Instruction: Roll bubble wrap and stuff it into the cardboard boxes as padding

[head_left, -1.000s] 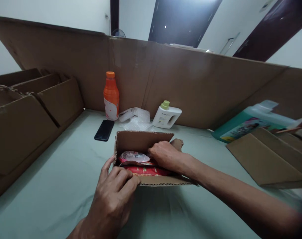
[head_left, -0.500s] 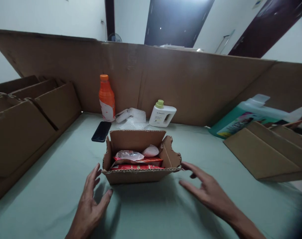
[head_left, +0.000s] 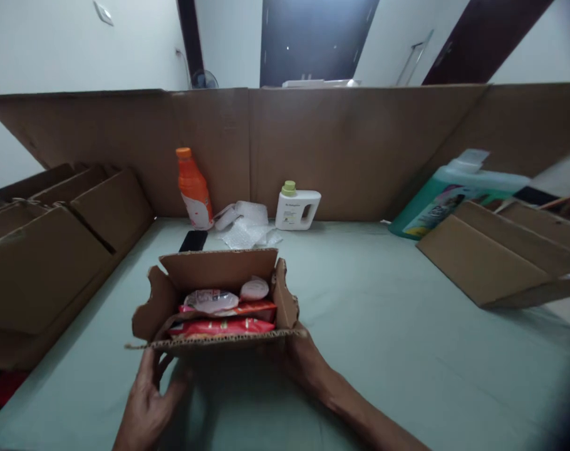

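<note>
A small open cardboard box (head_left: 285, 304) sits near me on the pale green table cover (head_left: 383, 326). Inside it lie red snack packets (head_left: 223, 326), a clear wrapped packet (head_left: 211, 300) and a small pink-white piece (head_left: 254, 289). My left hand (head_left: 146, 404) grips the box at its near left corner, below the front flap. Under the flap's near right side, my right hand (head_left: 297, 363) holds the box, fingers partly hidden. All the flaps stand open.
At the back stand an orange bottle (head_left: 193, 190), a white jug with a green cap (head_left: 295, 207), bubble wrap (head_left: 245, 227) and a black phone (head_left: 193, 240). Cardboard boxes (head_left: 54, 250) line the left. A teal jug (head_left: 447, 194) and flat cardboard (head_left: 501, 263) lie right.
My hands left the inside of the box, opened beside it, then closed on its near corners. The box has shifted left and closer to me.
</note>
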The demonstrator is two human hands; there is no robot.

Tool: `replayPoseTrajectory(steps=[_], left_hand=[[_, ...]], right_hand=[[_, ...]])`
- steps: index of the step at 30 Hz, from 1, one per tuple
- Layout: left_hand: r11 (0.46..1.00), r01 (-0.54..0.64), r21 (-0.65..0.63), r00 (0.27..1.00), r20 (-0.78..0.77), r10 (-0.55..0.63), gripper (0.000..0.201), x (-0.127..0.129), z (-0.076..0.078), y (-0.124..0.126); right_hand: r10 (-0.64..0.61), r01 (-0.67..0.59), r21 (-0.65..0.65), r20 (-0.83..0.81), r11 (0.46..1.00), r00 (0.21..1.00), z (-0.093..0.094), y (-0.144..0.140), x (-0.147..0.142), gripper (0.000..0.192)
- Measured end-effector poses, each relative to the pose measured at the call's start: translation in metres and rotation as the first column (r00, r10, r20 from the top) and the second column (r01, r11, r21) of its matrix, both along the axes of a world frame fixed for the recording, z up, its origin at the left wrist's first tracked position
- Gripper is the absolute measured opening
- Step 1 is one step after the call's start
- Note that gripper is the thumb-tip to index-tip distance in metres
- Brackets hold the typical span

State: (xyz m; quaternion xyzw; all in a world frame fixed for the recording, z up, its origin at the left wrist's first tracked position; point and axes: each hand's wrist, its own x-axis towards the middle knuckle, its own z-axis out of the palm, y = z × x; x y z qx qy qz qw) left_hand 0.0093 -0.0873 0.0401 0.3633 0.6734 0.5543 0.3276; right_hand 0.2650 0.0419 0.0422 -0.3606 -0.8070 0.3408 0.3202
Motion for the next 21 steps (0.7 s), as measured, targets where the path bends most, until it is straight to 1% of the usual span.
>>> replayPoseTrajectory(steps=[1, 3, 4, 6, 8, 10, 11, 13, 14, 16, 19, 21], left_hand=[[1.0, 0.016, 0.011, 1.0, -0.004, -0.016, 0.074, -0.001, 0.001, 0.004], [0.996, 0.084, 0.023, 0.996, 0.003, -0.084, 0.075, 0.007, 0.002, 0.023], [0.992, 0.122, 0.031, 0.992, 0.01, -0.122, 0.075, 0.016, 0.003, 0.036], [0.975, 0.215, 0.056, 0.976, 0.03, -0.217, 0.073, 0.043, 0.003, 0.062], [0.94, 0.329, 0.089, 0.941, 0.047, -0.334, 0.069, 0.076, 0.001, 0.083], [0.892, 0.44, 0.105, 0.894, 0.05, -0.446, 0.066, 0.106, -0.001, 0.096], [0.868, 0.484, 0.107, 0.87, 0.047, -0.491, 0.065, 0.118, -0.003, 0.1], [0.831, 0.547, 0.102, 0.832, 0.043, -0.553, 0.064, 0.133, -0.009, 0.106], [0.822, 0.562, 0.098, 0.822, 0.043, -0.567, 0.064, 0.137, -0.013, 0.107], [0.824, 0.561, 0.08, 0.823, 0.05, -0.565, 0.067, 0.137, -0.022, 0.106], [0.852, 0.523, 0.016, 0.851, 0.045, -0.524, 0.074, 0.127, -0.033, 0.099], [0.854, 0.52, -0.016, 0.854, 0.016, -0.52, 0.074, 0.122, -0.036, 0.091]], right_hand=[[-0.002, 0.001, 0.013, 0.003, 1.0, 1.0, 0.0, 0.002, 0.0, 0.066], [-0.055, 0.054, 0.03, 0.016, 0.998, 0.998, 0.001, 0.009, 0.01, 0.066], [-0.102, 0.101, 0.026, 0.027, 0.995, 0.994, 0.002, 0.011, 0.021, 0.065], [-0.22, 0.221, -0.001, 0.059, 0.975, 0.974, 0.005, 0.009, 0.051, 0.059], [-0.357, 0.362, -0.033, 0.098, 0.932, 0.929, 0.008, -0.004, 0.085, 0.05], [-0.478, 0.488, -0.066, 0.129, 0.87, 0.869, 0.009, -0.025, 0.114, 0.043], [-0.522, 0.535, -0.081, 0.142, 0.841, 0.841, 0.009, -0.036, 0.126, 0.042], [-0.569, 0.588, -0.102, 0.168, 0.802, 0.805, 0.005, -0.056, 0.147, 0.045], [-0.582, 0.602, -0.103, 0.172, 0.792, 0.795, 0.003, -0.063, 0.156, 0.048], [-0.586, 0.604, -0.103, 0.162, 0.79, 0.794, -0.002, -0.072, 0.172, 0.059], [-0.547, 0.554, -0.161, 0.087, 0.817, 0.832, -0.006, -0.074, 0.186, 0.073], [-0.508, 0.506, -0.208, 0.051, 0.837, 0.86, -0.006, -0.071, 0.189, 0.072]])
